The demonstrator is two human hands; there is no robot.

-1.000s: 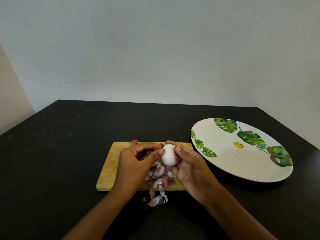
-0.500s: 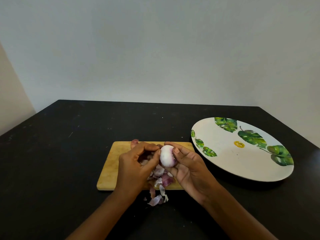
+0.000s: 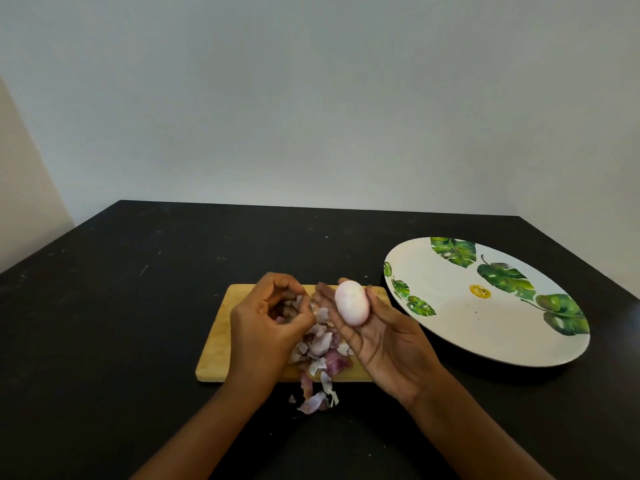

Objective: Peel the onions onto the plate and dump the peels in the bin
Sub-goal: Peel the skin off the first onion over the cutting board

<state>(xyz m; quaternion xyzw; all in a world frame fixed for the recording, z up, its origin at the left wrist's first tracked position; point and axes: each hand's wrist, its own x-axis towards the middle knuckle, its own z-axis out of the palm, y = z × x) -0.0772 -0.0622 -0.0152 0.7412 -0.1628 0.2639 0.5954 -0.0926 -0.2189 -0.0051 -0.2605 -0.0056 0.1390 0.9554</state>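
Pale pink and fully skinned, the onion (image 3: pixel 351 303) lies in the right hand (image 3: pixel 391 351), which is turned palm up. Its fingers cradle the bulb from below and the thumb rests against the bulb's right side. The onion is held above the far right part of a wooden cutting board (image 3: pixel 216 341), between the board and the plate.

Just left of it, the left hand (image 3: pixel 263 330) hovers over the board with its fingers curled in and the tips drawn together. Whether they pinch a scrap of skin I cannot tell.

Under and between the hands, a heap of purple and white peels (image 3: pixel 322 344) lies on the board. A few pieces spill over its near edge onto the black table (image 3: pixel 121 323).

To the right sits a large white plate (image 3: pixel 467 327), close beside the board. Its face shows green leaf prints and a small yellow mark. A plain grey wall (image 3: pixel 311 98) rises behind the table.
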